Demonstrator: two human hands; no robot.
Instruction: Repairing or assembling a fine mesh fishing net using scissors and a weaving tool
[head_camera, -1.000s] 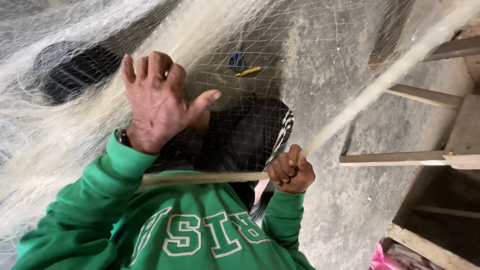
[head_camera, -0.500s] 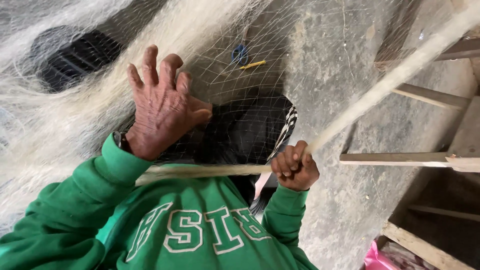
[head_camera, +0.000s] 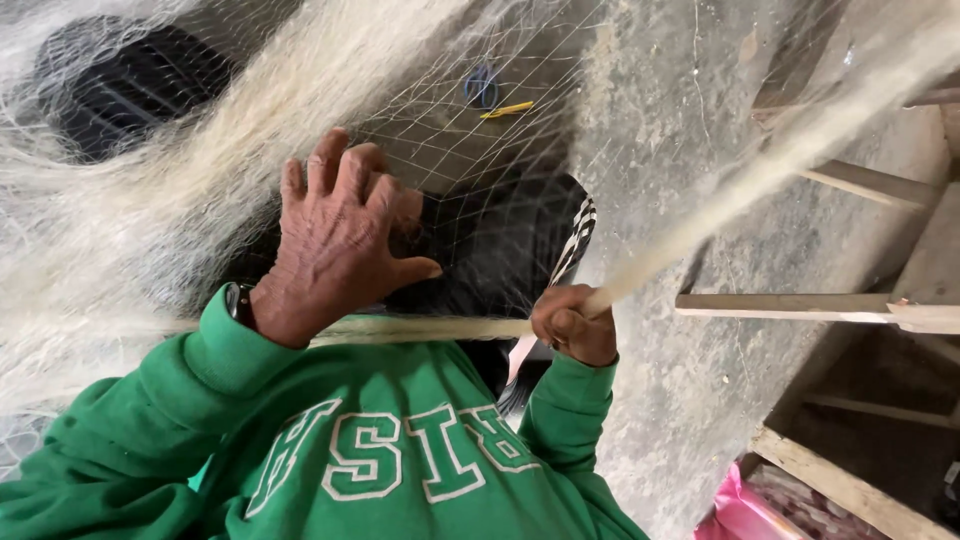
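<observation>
Currently the left hand (head_camera: 335, 240) is spread open, fingers pressed into the fine mesh of the pale fishing net (head_camera: 160, 220) draped over the lap. The right hand (head_camera: 575, 325) is a closed fist gripping the gathered net edge (head_camera: 430, 328), a bunched cord-like strand running taut between both hands and up to the right. Risk: fingertips snag in the thin mesh and tear strands if the fist pulls harder; the strand could also slip from the fist. Hard to make out: blue and yellow items (head_camera: 495, 95) behind the mesh, the dark shape top left, a pink bag (head_camera: 740, 510) cut off at the bottom. Wooden frame (head_camera: 800, 305) only partly visible.
</observation>
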